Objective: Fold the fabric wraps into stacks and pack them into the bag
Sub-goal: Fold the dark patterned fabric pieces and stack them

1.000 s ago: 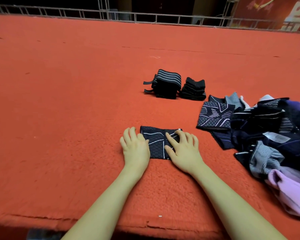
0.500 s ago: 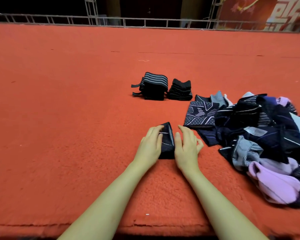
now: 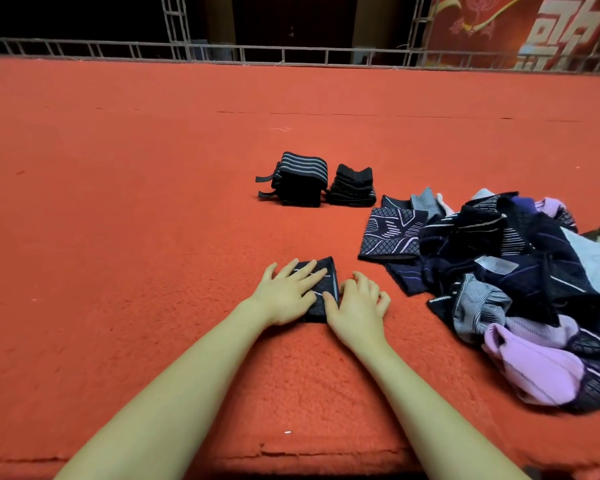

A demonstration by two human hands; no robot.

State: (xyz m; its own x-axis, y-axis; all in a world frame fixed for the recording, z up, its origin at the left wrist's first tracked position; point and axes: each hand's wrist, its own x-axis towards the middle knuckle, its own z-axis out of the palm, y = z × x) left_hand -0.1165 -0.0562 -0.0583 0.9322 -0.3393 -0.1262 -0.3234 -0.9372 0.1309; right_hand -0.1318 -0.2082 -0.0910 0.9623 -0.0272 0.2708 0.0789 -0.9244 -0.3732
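A small dark wrap with thin white lines lies folded on the red carpet just in front of me. My left hand presses flat on top of it with straight fingers. My right hand rests at its right edge, thumb against the fabric and fingers loosely bent on the carpet. Farther back stand two folded stacks: a black one with grey stripes and a plain black one. A loose pile of dark, grey and lilac wraps lies to the right. No bag is in view.
The red carpet stretches wide to the left and far back, ending in a metal railing. Its torn front edge runs just below my forearms. A red banner hangs at the back right.
The wrap lay spread flat under both hands a second ago; it has since been folded over to half its width. My left hand now lies on top of it, my right beside it.
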